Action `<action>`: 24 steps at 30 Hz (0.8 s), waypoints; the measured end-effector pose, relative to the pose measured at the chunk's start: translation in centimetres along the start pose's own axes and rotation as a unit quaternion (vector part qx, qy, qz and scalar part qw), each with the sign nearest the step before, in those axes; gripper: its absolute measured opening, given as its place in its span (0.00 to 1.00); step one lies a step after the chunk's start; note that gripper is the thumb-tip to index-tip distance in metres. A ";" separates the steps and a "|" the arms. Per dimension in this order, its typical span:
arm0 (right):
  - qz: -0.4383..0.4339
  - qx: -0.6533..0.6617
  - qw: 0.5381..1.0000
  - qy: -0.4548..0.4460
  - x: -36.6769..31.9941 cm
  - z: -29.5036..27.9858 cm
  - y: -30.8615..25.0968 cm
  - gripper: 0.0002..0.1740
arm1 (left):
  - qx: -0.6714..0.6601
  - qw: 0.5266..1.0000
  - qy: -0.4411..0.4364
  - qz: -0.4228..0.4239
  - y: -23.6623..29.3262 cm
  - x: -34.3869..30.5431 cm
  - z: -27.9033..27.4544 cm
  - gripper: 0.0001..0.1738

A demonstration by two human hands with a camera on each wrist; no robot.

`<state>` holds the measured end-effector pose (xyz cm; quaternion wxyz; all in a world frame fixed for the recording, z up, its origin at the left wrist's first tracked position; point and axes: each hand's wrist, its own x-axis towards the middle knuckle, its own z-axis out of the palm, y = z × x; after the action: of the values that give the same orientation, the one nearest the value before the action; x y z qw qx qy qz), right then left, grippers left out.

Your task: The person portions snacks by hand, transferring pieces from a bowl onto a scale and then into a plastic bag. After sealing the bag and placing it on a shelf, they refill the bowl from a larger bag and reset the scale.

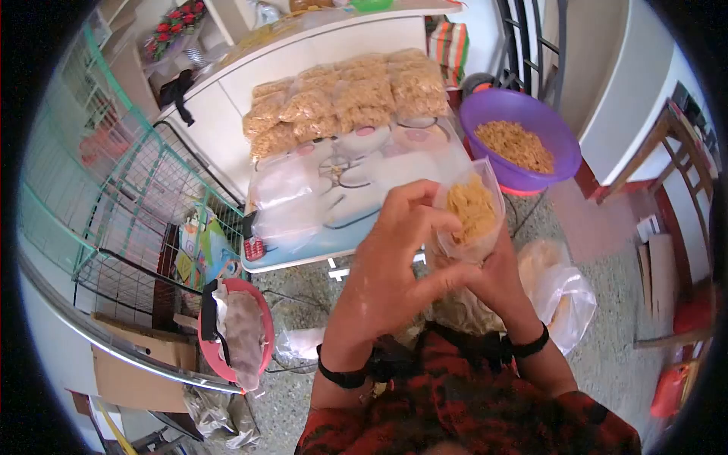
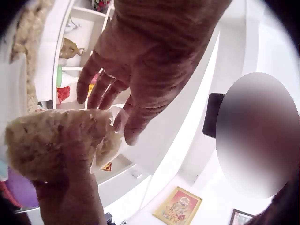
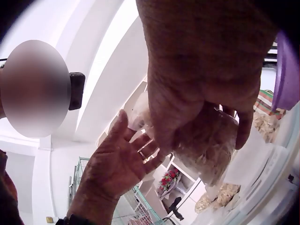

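A clear plastic bag of pale yellow, flaky pieces point(image 1: 472, 208) is held upright, its mouth facing the head camera. The right hand point(image 1: 504, 277) grips the bag from below and its far side; in the right wrist view the right hand point(image 3: 206, 70) has fingers and thumb around the filled bag point(image 3: 211, 145). At the bag's near left side is the left hand point(image 1: 398, 262), fingers bent loosely and thumb apart. In the left wrist view the left hand point(image 2: 150, 61) has its fingers spread beside the top of the bag point(image 2: 37, 140); any contact is unclear.
Filled bags point(image 1: 349, 95) stand stacked at the back of the table point(image 1: 303, 260), with flat empty bags point(image 1: 284, 189) in front. A purple basin point(image 1: 557, 129) of loose pieces is at the right. A pink basin point(image 1: 267, 334) and wire cage point(image 1: 114, 212) are at the left.
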<state>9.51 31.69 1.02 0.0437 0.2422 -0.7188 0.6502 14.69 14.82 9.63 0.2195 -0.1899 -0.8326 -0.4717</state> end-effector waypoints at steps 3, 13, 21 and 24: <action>0.008 0.013 1.000 0.022 0.2 0.2 -1.6 0.58 | 0.045 0.999 -0.003 0.026 -0.6 0.0 0.2 0.11; -0.062 0.039 0.995 -0.071 -0.2 -1.4 -0.5 0.65 | -0.053 0.995 0.090 0.005 -0.3 0.1 0.3 0.06; -0.027 0.169 0.978 -0.118 1.9 -4.3 -3.2 0.41 | -0.131 0.990 0.048 -0.007 -0.3 -0.8 -0.9 0.06; -0.039 0.116 0.984 -0.131 2.1 -4.3 -3.9 0.26 | -0.142 0.989 0.045 -0.007 -0.6 -1.1 -1.0 0.06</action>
<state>8.17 35.04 6.06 -0.0539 0.3563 -0.6280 0.6897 15.45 13.56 9.10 0.2241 -0.1924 -0.7480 -0.5943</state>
